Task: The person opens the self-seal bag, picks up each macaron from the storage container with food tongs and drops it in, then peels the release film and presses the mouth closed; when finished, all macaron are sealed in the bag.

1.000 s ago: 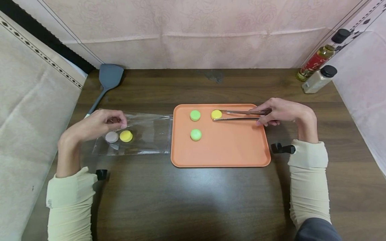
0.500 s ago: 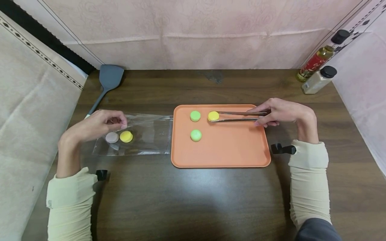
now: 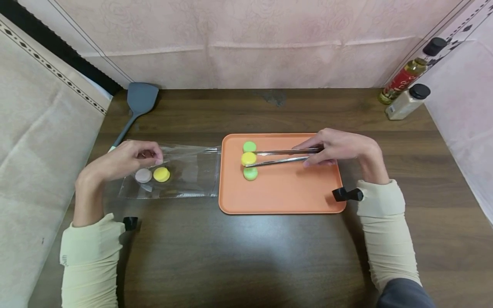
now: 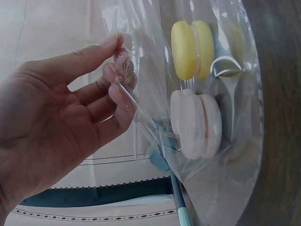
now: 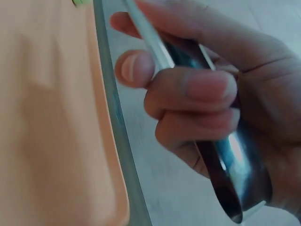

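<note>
My right hand [image 3: 335, 147] grips metal tongs [image 3: 285, 152], whose tips pinch a yellow macaron [image 3: 248, 158] above the orange tray [image 3: 300, 192]. In the head view that macaron overlaps two green macarons, a far one [image 3: 249, 146] and a near one [image 3: 250, 173]. At the left, my left hand [image 3: 125, 160] pinches the edge of a clear plastic bag [image 3: 196, 173] between thumb and fingers. Inside the bag lie a second yellow macaron [image 4: 193, 49] and pale lilac-white macarons [image 4: 197, 123]. The right wrist view shows my fingers [image 5: 197, 89] wrapped round the tongs; their tips are out of that frame.
A grey spatula [image 3: 141, 98] lies behind my left hand. An oil bottle [image 3: 402, 81] and a jar with a black lid [image 3: 408, 101] stand at the back right. Cloth walls [image 3: 250, 47] border the wooden table [image 3: 246, 256].
My right hand has moved left with the tongs, carrying the yellow macaron from the tray's upper middle to beside the green ones. The left hand stays at the bag.
</note>
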Demonstrator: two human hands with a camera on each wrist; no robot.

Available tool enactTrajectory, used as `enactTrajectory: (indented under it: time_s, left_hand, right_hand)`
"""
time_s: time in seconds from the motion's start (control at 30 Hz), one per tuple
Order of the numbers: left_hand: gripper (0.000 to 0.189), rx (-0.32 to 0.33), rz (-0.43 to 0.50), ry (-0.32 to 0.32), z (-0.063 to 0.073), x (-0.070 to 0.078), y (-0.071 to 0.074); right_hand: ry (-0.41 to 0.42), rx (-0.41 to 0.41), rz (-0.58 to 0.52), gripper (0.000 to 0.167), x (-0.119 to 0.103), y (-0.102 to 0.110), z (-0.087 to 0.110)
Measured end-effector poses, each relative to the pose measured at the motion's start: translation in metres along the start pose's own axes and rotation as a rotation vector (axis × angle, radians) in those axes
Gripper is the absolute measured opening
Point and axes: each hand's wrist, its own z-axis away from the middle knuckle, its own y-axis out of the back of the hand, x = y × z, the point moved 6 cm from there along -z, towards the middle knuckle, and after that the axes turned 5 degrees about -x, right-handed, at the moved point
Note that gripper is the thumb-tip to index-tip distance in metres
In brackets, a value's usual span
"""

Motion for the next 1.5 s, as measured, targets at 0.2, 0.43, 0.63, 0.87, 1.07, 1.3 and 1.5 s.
enactTrajectory:
  time_s: [0.2,0.43,0.63,0.87,1.07,1.3,1.5]
  left_hand:
    - [0.013,-0.001,0.007,0.007,0.000,0.000,0.000]
    - [0.013,0.005,0.005,0.005,0.001,0.000,0.000]
    - [0.013,0.003,0.005,0.006,0.001,0.000,0.000]
    - [0.013,0.005,0.004,0.013,0.000,0.000,0.000]
    - [0.013,-0.001,0.005,0.013,0.000,0.001,0.000]
    - [0.011,0.002,0.000,-0.013,0.000,0.003,0.000]
    - [0.011,0.005,-0.001,-0.017,0.001,0.002,-0.001]
  right_hand:
    - [0.083,0.004,0.114,0.044,-0.026,-0.015,-0.025]
    - [0.138,0.022,0.172,0.044,-0.049,-0.035,-0.050]
    - [0.144,0.050,0.177,0.040,-0.064,-0.048,-0.066]
    - [0.127,0.044,0.191,0.023,-0.080,-0.058,-0.081]
    - [0.100,0.044,0.207,0.040,-0.087,-0.062,-0.090]
    - [0.130,0.065,0.237,0.041,-0.099,-0.067,-0.103]
    - [0.146,0.087,0.255,0.036,-0.110,-0.073,-0.118]
